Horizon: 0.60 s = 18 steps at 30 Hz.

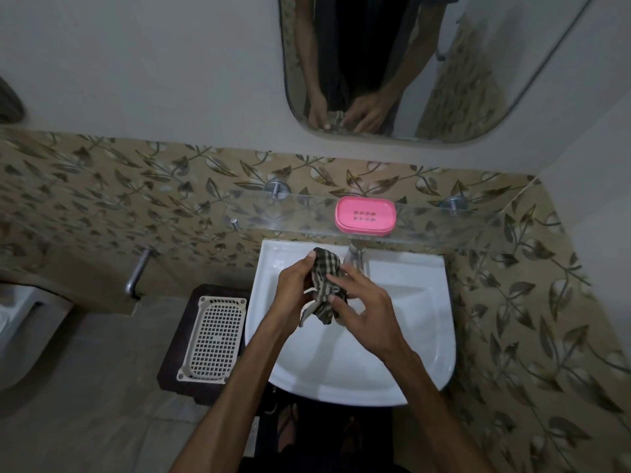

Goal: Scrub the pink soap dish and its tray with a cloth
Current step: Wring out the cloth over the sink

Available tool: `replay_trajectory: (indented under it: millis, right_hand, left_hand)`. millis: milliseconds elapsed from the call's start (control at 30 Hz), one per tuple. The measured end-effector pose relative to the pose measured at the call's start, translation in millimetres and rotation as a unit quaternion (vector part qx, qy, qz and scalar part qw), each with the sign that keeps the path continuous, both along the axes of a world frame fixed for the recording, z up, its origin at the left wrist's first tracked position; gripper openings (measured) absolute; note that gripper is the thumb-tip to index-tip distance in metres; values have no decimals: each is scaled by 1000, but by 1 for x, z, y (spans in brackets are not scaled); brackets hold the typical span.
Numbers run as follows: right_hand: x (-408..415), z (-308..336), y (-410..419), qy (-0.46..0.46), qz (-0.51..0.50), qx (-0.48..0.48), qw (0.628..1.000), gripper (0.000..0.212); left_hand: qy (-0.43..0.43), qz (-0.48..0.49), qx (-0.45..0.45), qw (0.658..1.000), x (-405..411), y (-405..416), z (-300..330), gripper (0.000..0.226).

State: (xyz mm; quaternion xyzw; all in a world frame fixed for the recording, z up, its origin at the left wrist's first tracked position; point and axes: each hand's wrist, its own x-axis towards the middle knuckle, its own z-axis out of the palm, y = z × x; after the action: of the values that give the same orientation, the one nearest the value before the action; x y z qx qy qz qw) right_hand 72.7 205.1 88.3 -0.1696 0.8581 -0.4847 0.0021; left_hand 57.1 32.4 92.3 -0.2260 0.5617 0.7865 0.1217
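we count two hands over the basin, both ours. our left hand [294,287] grips the upper part of one checked cloth [323,285], fingers curled round it with the thumb up along its top edge. our right hand [364,307] pinches the lower part of the same cloth, thumb and forefinger closed on the fabric while the other fingers spread loosely apart. the cloth is bunched between the two hands and a loose end hangs down over the bowl.

there is one pink soap dish [365,215], lying flat on one glass shelf [478,221] fixed to the wall above the basin. it sits well apart from the hands, untouched. its slotted top is in place; we cannot tell the tray from the dish beneath it.

one white sink [403,339] lies under the hands, with one tap [355,256] at its back rim, partly hidden behind the cloth and our right hand's fingers. the tap stands between the hands and the shelf. left of the sink, one cream plastic basket [213,337] with a grid floor rests on one dark stool [177,363]. one metal spout [136,271] juts from the leaf-patterned tiled wall further left. one mirror [444,80] hangs above the shelf and shows both hands on the cloth.
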Motion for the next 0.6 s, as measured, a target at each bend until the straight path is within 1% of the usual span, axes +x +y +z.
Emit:
replay_trajectory:
  millis: [67, 133, 167, 267, 300, 367, 467, 533, 600]
  right_hand:
    - [-4, 3, 4, -77, -1, -55, 996, 29]
    - [-5, 7, 5, -138, -8, -122, 983, 22]
    - [-5, 7, 4, -153, -21, -151, 976, 22]
    - [-2, 8, 1, -187, -67, -206, 958, 34]
    - [-1, 7, 0, -195, -72, -215, 954, 34]
    - [2, 5, -2, -204, -70, -223, 951, 27]
    - [2, 4, -3, -220, -70, -204, 951, 17]
    - [2, 6, -1, -216, -88, -206, 951, 8]
    - [0, 12, 2, -209, -115, -225, 945, 6]
  left_hand:
    - [-3, -13, 24, 1000, 7, -2, -8, 42]
    - [-6, -21, 51, 998, 14, -3, -15, 36]
    - [-4, -26, 59, 998, 18, -3, -18, 35]
    - [-3, -24, 73, 997, 26, 3, -25, 39]
    - [-4, -18, 80, 997, 27, 5, -26, 40]
    - [-15, -6, 96, 995, 28, 8, -25, 43]
    - [-39, -6, 110, 993, 27, 8, -26, 48]
    - [-36, -9, 120, 992, 26, 6, -28, 46]
    - [-27, -16, 126, 992, 26, 3, -32, 41]
